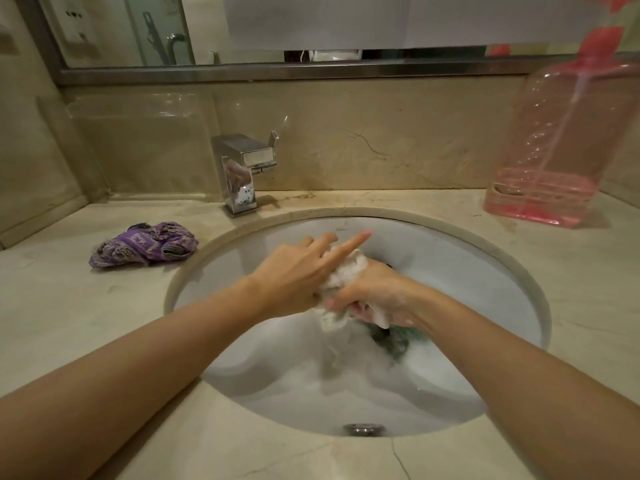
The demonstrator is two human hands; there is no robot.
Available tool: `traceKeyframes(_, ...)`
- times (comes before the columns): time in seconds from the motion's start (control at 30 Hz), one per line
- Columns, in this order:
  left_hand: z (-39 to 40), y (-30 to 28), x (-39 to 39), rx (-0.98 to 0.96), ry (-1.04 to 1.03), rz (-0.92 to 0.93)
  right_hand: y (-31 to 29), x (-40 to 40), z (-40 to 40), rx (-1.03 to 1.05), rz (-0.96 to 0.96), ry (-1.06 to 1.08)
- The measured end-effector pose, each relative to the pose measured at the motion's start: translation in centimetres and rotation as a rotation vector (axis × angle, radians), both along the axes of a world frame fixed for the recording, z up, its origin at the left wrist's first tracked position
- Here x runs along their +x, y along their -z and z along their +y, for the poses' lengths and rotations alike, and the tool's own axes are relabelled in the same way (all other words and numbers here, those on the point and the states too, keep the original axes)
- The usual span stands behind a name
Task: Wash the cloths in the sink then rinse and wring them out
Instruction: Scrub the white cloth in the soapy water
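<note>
Bare forearms reach in from the near edge of the beige marble counter (pixel 104 341) and meet over the round white sink basin (pixel 485 271), which holds cloudy, soapy water. Between them is a bunched, sudsy white cloth (pixel 341 275). The right hand (pixel 375 296) clamps its curled fingers round the lower part of the wad, foam on the knuckles, likely anchoring it for scrubbing. The left hand (pixel 294 275) presses against the wad from the left, forefinger stretched out straight past it; whether its other fingers close on the fabric cannot be told. The cloth sits above the water, its tail hanging below the right thumb, so this looks like the rubbing stage, with rinsing and wringing still to come. A dark green cloth (pixel 393 341) lies sunk just under the right wrist. A crumpled purple patterned cloth (pixel 145 245) waits on the counter by the basin's left rim, near the square chrome tap (pixel 242 171)
</note>
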State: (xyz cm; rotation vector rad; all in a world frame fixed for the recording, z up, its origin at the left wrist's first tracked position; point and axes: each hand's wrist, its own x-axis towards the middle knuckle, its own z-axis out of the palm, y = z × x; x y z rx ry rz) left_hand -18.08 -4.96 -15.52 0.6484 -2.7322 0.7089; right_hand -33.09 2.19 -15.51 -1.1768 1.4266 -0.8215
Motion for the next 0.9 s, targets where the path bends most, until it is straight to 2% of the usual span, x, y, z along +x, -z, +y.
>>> traceKeyframes(0.07, 0.3, 0.3, -0.3, 0.052, -0.066, -0.065, 0.1, -0.1, -0.1, -0.015, 0.159, -0.003)
traceKeyframes(0.17, 0.4, 0.7, -1.1, 0.152, -0.222, -0.052, 0.2, 0.3, -0.2, -0.101, 0.563, 0.057)
traceKeyframes(0.27, 0.4, 1.0, -1.4, 0.413, -0.299, 0.006, 0.3, 0.9, -0.1, -0.203, 0.918, 0.066)
traceKeyframes(0.33, 0.5, 1.2, -1.2, 0.556, -0.276, 0.009, 0.1, 1.2, 0.4, -0.296, 1.126, 0.039)
traceKeyframes(0.4, 0.4, 1.1, -0.7, 0.722, -0.247, 0.019, -0.2, 1.6, 0.8, -0.393, 1.256, 0.021)
traceKeyframes(0.53, 0.7, 0.2, 0.8, 1.077, -0.259, 0.073, 0.1, 2.3, 0.9, -0.549, 1.364, -0.044)
traceKeyframes(0.7, 1.1, -2.3, 2.1, 1.369, -0.309, -0.068, 0.3, 2.5, 0.6, -0.779, 1.359, -0.069)
traceKeyframes(0.73, 1.0, -2.7, 2.4, 1.399, -0.300, -0.087, 0.6, 2.4, 0.4, -0.899, 1.386, -0.035)
traceKeyframes(0.8, 0.9, -2.6, 2.6, 1.414, -0.274, -0.074, 0.3, 2.5, 0.5, -0.948, 1.411, -0.016)
traceKeyframes(0.9, 1.3, -1.0, 2.8, 1.357, -0.192, 0.042, 1.1, 2.0, -0.1, -1.032, 1.390, -0.011)
